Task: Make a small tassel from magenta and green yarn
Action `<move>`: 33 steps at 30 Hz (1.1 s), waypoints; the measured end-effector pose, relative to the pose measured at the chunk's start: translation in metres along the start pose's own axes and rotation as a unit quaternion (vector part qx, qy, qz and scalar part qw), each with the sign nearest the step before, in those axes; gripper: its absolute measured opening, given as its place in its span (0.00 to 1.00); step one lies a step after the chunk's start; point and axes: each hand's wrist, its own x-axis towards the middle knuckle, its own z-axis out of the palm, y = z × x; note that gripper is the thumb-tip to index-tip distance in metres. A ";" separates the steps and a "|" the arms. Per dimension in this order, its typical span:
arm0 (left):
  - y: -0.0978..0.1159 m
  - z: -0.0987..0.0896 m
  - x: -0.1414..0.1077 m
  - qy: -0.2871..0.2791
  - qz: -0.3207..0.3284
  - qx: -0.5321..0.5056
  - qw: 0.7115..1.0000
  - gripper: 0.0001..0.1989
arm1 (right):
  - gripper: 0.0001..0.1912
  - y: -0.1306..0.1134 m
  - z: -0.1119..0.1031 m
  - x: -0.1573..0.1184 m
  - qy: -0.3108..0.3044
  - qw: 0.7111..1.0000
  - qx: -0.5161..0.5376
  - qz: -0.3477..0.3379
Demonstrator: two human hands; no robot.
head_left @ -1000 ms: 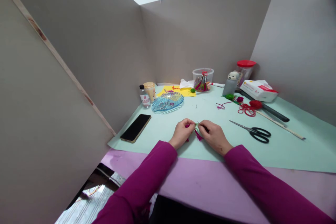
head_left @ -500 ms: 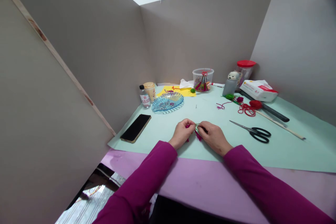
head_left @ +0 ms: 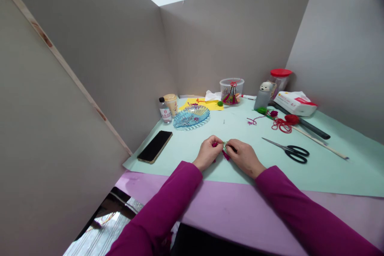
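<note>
My left hand (head_left: 209,153) and my right hand (head_left: 243,156) meet over the pale green sheet (head_left: 186,164), fingertips almost touching. Between them is a short stretch of green yarn (head_left: 225,144), pinched by both hands. Magenta yarn tassels (head_left: 226,155) hang below it, partly covered by the fingers. More magenta shows through my left fingers. Most of the piece is hidden by the hands. Right of my right hand lie black-handled scissors (head_left: 288,150) with the blades pointing left.
To the left are a phone (head_left: 155,147), a small bottle (head_left: 165,111) and a blue shell-shaped dish (head_left: 192,118) of beads. A clear tub (head_left: 232,91) with a hung tassel stands behind. Red yarn (head_left: 282,125), a tissue pack (head_left: 295,103) and a stick (head_left: 324,144) lie at right.
Both hands stay in nearly the same place, still pinching the green yarn. The magenta tassel below the fingers has shifted slightly.
</note>
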 end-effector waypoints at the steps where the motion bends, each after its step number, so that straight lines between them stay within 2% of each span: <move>1: -0.001 0.000 0.000 0.001 0.005 0.003 1.000 0.06 | 0.10 0.000 0.000 0.000 -0.001 1.000 -0.001 0.001; 6: -0.005 0.002 0.002 0.018 0.053 0.028 0.998 0.06 | 0.10 0.000 0.002 -0.001 0.003 0.999 -0.032 0.008; 10: -0.004 0.003 0.002 0.031 0.025 0.017 0.999 0.07 | 0.11 -0.001 0.007 -0.002 0.032 0.998 -0.057 0.004; 14: -0.001 0.002 0.000 0.009 0.001 -0.001 1.000 0.07 | 0.11 0.000 0.010 -0.002 0.037 0.997 -0.062 0.003; 24: -0.001 0.000 0.001 -0.006 0.058 0.032 0.998 0.06 | 0.10 0.001 0.008 0.002 0.055 0.996 -0.025 0.063; 29: -0.001 0.000 0.001 0.016 0.055 0.022 0.998 0.06 | 0.10 0.002 0.006 0.002 0.061 0.998 -0.027 0.021; 33: 0.000 0.001 0.000 0.032 0.058 0.008 0.998 0.09 | 0.10 0.003 0.006 0.002 0.066 0.998 -0.003 0.006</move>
